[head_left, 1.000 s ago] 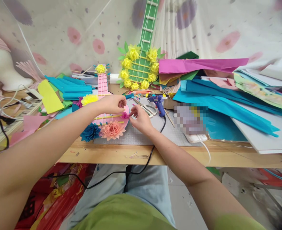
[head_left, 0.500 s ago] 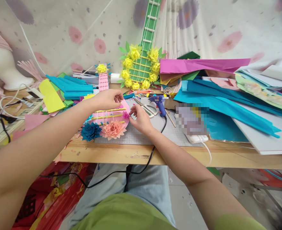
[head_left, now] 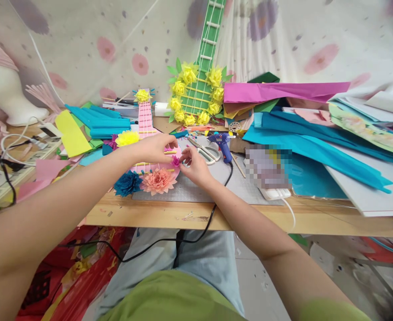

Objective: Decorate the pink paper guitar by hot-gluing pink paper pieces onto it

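Note:
My left hand (head_left: 158, 148) reaches over the body of a pink paper guitar (head_left: 146, 113), fingers curved and apart from the thumb. Its thumb tip is close to a small magenta paper flower (head_left: 175, 161) at the guitar's right edge. Against that flower from the right, my right hand (head_left: 195, 166) has thumb and fingertips pinched together. On the guitar sit a large peach flower (head_left: 158, 181), a dark blue flower (head_left: 127, 183) and a yellow flower (head_left: 127, 138). My left forearm and hand hide part of the body.
Scissors (head_left: 207, 154) and a blue glue gun (head_left: 221, 143) lie right of my hands on a grey mat (head_left: 196, 191). The gun's black cord (head_left: 212, 217) hangs over the table edge. A green paper guitar (head_left: 196, 91) leans behind. Folded blue paper (head_left: 317, 147) fills the right.
My left hand has come down and to the right, its thumb nearing the small magenta flower. My right hand stays at the flower almost unmoved.

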`<state>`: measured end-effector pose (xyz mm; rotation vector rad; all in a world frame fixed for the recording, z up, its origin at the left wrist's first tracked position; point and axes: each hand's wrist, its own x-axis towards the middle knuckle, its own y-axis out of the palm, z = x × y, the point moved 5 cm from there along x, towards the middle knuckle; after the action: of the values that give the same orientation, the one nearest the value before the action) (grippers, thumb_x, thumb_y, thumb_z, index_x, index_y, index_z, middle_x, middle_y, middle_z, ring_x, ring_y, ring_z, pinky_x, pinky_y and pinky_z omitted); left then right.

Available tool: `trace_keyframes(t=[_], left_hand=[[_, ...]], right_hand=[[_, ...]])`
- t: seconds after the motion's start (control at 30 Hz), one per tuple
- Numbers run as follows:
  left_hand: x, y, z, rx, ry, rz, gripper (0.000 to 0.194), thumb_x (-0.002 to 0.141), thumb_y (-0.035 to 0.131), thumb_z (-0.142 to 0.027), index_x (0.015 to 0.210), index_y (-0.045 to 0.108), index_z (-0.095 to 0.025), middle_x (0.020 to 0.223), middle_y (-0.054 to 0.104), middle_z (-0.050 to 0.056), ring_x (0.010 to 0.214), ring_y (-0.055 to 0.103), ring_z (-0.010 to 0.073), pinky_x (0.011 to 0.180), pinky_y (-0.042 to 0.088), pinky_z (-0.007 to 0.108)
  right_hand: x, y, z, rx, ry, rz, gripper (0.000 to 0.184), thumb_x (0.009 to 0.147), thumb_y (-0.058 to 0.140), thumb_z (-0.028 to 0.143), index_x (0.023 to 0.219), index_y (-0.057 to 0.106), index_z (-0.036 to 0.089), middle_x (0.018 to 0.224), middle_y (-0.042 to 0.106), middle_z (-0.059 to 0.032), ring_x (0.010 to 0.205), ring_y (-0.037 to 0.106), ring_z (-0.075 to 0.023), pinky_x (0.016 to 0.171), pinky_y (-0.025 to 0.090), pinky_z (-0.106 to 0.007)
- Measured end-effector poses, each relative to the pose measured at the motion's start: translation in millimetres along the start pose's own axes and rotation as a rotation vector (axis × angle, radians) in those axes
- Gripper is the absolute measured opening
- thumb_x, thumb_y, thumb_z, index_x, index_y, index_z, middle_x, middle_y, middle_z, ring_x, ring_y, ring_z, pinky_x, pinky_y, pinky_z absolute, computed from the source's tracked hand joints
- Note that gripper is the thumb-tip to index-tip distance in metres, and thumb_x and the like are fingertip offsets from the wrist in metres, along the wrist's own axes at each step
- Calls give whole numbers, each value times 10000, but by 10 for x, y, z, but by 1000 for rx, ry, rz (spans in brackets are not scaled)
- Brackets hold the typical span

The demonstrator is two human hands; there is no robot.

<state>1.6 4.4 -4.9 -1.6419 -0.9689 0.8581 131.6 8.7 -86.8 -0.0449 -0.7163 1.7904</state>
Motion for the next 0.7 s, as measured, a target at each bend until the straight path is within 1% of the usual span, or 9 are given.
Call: trace_keyframes(t=[0.07, 0.17, 0.23, 0.33, 0.4, 0.53, 0.7], left_hand=[[-1, 101, -99, 61, 45, 1, 454, 656, 614, -344, 1073, 557, -174, 1131, 619, 99, 1048, 573, 267, 832, 462, 344], [34, 227, -173, 116, 14, -37, 391, 659, 587, -259, 1035, 531, -167, 1108, 605, 116, 1059, 559, 281, 806, 459, 349], [78, 273, -177, 113, -3, -65, 344, 678, 558, -222, 1015, 522, -169, 1095, 606, 117, 1055, 562, 280, 796, 457, 347], [137, 281, -117, 52, -58, -81, 296, 738, 518, -226, 1029, 516, -175, 1061, 620, 108, 993, 593, 260, 769, 462, 344], [156, 265, -77, 4, -80, -74, 298, 757, 517, -241, 1047, 512, -175, 1043, 627, 102, 954, 607, 244, 764, 469, 337], [157, 239, -39, -40, -85, -66, 318, 748, 543, -249, 1056, 503, -184, 1022, 630, 82, 939, 613, 216, 779, 477, 316], [170, 248, -10, -97, -84, -71, 315, 729, 556, -261, 1030, 501, -189, 996, 631, 77, 914, 616, 217, 778, 477, 333]], right_hand=[[6, -4, -13, 36, 15, 3, 301, 668, 554, 154, 913, 404, 246, 823, 673, 11, 727, 578, -154, 712, 451, -315], [17, -22, -33, 80, 36, 9, 319, 643, 546, 150, 904, 391, 250, 827, 679, 18, 711, 577, -150, 702, 459, -313], [21, -38, -44, 101, 45, 10, 333, 625, 535, 144, 901, 383, 251, 831, 683, 21, 689, 565, -145, 694, 461, -311], [18, -46, -50, 121, 53, 22, 342, 615, 520, 140, 906, 380, 250, 835, 685, 23, 668, 557, -139, 690, 461, -309], [11, -41, -45, 118, 58, 33, 337, 621, 521, 142, 909, 382, 248, 843, 684, 17, 676, 562, -141, 688, 462, -310], [2, -30, -17, 72, 35, 33, 328, 640, 542, 148, 917, 394, 241, 839, 675, 3, 716, 573, -155, 701, 459, -318], [10, -13, 3, 37, 13, 27, 325, 653, 554, 148, 918, 393, 244, 831, 663, 5, 725, 561, -154, 700, 454, -313]])
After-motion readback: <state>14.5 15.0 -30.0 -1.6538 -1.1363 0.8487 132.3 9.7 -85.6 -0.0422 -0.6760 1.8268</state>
